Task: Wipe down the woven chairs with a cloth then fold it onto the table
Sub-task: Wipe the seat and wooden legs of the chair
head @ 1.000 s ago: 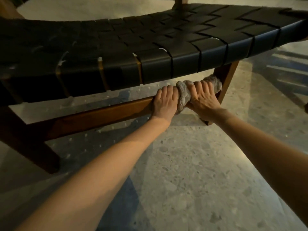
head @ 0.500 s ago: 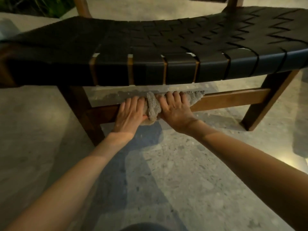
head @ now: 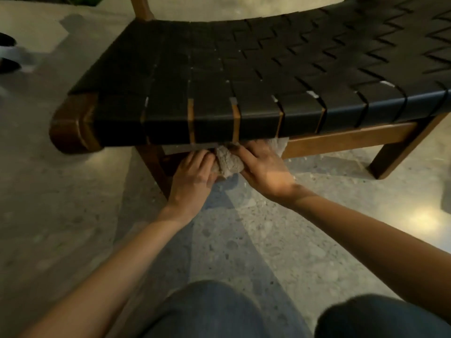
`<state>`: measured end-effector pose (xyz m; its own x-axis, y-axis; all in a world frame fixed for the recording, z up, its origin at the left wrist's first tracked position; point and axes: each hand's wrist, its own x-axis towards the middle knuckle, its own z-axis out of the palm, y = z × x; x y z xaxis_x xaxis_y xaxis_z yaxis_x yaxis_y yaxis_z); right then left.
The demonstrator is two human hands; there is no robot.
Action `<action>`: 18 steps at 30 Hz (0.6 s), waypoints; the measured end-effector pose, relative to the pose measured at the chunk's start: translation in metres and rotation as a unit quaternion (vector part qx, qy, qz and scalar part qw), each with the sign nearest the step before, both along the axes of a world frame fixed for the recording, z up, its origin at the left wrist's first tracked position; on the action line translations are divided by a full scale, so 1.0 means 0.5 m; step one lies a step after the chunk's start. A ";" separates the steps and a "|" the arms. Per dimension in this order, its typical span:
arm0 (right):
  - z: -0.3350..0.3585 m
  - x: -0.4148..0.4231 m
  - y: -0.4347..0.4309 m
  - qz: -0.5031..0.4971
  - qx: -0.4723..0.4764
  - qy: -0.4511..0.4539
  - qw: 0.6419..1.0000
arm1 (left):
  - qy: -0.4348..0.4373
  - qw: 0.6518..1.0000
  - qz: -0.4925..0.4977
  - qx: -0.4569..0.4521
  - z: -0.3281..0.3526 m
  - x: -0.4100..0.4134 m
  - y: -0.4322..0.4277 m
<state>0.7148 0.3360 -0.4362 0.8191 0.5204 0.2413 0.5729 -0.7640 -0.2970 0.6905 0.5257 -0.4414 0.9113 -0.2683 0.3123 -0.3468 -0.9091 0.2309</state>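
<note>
Grey cloth [head: 228,163] sits bunched on the wooden rail [head: 341,140] just under the front edge of the woven seat [head: 244,69]. It is wrapped over the rail's top, I judge so that one pass catches more than one face. My left hand [head: 192,178] grips the cloth's left end and my right hand [head: 264,172] curls over its right part, both pressing it to the wood. The fingertips run into shadow under the seat, so I cannot tell how far round the rail they reach. Two hands side by side should give even pressure. The bundle is close to the left front leg [head: 156,167] and well apart from the right front leg [head: 400,154]. My knees [head: 207,311] are low over the speckled floor [head: 73,215], which brings the rail within reach. Folding is not yet begun.
</note>
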 end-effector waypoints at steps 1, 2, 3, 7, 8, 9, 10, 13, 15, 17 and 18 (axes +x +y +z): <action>0.013 -0.007 -0.008 0.004 0.003 0.015 1.000 | 0.058 0.998 0.007 -0.013 0.009 -0.004 -0.006; 0.027 -0.015 -0.016 0.004 0.004 0.036 0.999 | 0.124 0.992 0.016 -0.019 0.021 -0.008 -0.013; 0.043 -0.021 -0.024 -0.005 0.001 0.076 0.997 | 0.195 0.981 0.020 -0.016 0.035 -0.010 -0.023; 0.116 -0.041 -0.065 -0.112 -0.013 0.263 0.958 | 0.378 0.925 0.038 0.037 0.120 0.002 -0.083; 0.134 -0.049 -0.073 -0.119 -0.019 0.278 0.953 | 0.403 0.914 0.028 0.041 0.142 0.000 -0.097; 0.145 -0.060 -0.081 -0.125 -0.012 0.286 0.950 | 0.419 0.907 0.017 0.036 0.156 -0.008 -0.109; 0.173 -0.070 -0.097 -0.137 0.001 0.299 0.944 | 0.438 0.899 0.000 0.019 0.186 -0.011 -0.126; 0.269 -0.114 -0.147 -0.169 0.005 0.343 0.924 | 0.508 0.860 -0.029 -0.046 0.289 -0.034 -0.182; 0.338 -0.144 -0.181 -0.182 0.011 0.354 0.917 | 0.564 0.821 -0.028 -0.085 0.356 -0.048 -0.216; 0.420 -0.171 -0.215 -0.210 0.030 0.352 0.912 | 0.611 0.779 -0.017 -0.136 0.428 -0.061 -0.248; 0.465 -0.183 -0.232 -0.225 0.041 0.347 0.910 | 0.621 0.767 -0.015 -0.159 0.466 -0.066 -0.264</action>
<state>0.6232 0.2198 -0.2035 0.9147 0.0985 -0.3919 -0.1393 -0.8334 -0.5347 0.6574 0.3939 -0.2085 0.5532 -0.3854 -0.7385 0.3006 -0.7345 0.6084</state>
